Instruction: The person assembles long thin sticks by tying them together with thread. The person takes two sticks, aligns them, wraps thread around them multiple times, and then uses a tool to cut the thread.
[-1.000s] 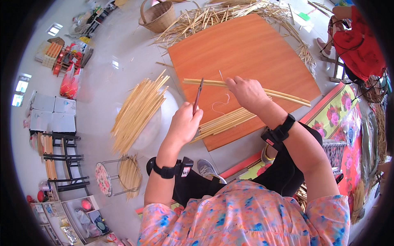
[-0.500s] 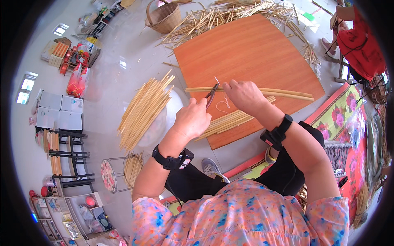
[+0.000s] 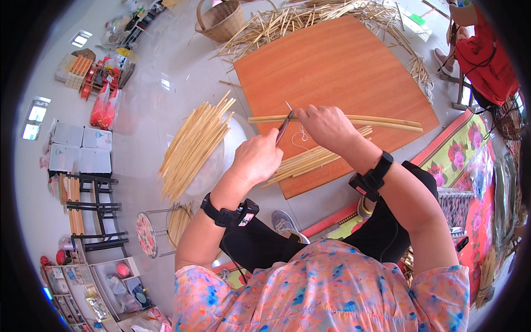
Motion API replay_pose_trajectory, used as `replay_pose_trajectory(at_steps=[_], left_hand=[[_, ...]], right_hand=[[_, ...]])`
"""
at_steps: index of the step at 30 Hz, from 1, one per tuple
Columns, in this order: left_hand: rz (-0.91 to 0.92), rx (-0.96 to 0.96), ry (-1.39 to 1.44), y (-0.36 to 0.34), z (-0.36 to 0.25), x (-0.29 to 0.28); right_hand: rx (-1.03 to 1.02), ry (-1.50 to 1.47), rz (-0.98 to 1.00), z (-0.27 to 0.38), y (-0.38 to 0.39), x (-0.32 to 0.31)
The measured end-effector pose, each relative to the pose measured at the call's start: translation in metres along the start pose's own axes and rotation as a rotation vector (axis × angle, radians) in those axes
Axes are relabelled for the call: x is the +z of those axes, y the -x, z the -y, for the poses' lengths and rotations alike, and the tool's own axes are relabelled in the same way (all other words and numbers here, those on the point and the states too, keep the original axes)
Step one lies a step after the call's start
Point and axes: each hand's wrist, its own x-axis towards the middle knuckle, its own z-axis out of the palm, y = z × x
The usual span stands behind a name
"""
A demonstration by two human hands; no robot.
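My left hand [image 3: 257,157] is closed round the handles of dark pliers [image 3: 284,127]. The jaws meet a thin pale metal piece [image 3: 288,105], perhaps a needle, beside two long straw-coloured stalks [image 3: 384,122]. These stalks lie side by side over an orange-brown board [image 3: 326,66]. My right hand [image 3: 329,128] is closed over them, fingertips pinched close to the plier jaws. What exactly those fingertips grip is partly hidden. A loose white thread [image 3: 300,138] curls between my hands. Nearer me, more cut stalks [image 3: 310,162] rest on the board.
To the left, a thick bundle of stalks [image 3: 196,146] lies on a pale round stool. Scattered stalks [image 3: 293,23] and a wicker basket [image 3: 222,23] are beyond the board. Another person in red [image 3: 487,63] sits at the far right. A round-topped stool [image 3: 146,234] stands at lower left.
The pliers and my left hand have shifted slightly up and left, turning a little more upright. My right hand has moved slightly left. The stalks stay almost where they were.
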Motion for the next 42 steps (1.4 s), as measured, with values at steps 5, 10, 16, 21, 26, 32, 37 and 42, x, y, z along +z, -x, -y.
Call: replay_pose_trajectory(at_steps=[5,10,16,21,26,32,37,42], left_hand=[[-0.002,0.010,0.230,-0.007,0.017,0.007],[0.094,0.027,0.374,-0.032,0.038,0.000],[0.173,-0.075,0.555,-0.067,0.046,-0.024],[0.176,-0.136,0.523,-0.092,0.042,-0.035],[0.249,-0.206,0.551,-0.121,0.043,-0.036],[0.312,-0.182,0.559,-0.152,0.049,-0.032],[0.386,-0.137,0.474,-0.168,0.048,-0.019],[0.458,-0.120,0.428,-0.164,0.045,-0.009]], right_hand=[[-0.063,-0.010,0.068,-0.002,0.000,0.005],[-0.031,-0.012,0.203,-0.007,-0.010,0.013],[-0.045,0.019,0.239,-0.024,-0.038,0.026],[-0.011,0.000,0.276,-0.040,-0.046,0.043],[-0.003,-0.056,0.279,-0.056,-0.046,0.058],[0.074,-0.072,0.333,-0.068,-0.039,0.072],[0.108,-0.066,0.373,-0.078,-0.037,0.078],[0.033,-0.003,0.337,-0.080,-0.030,0.077]])
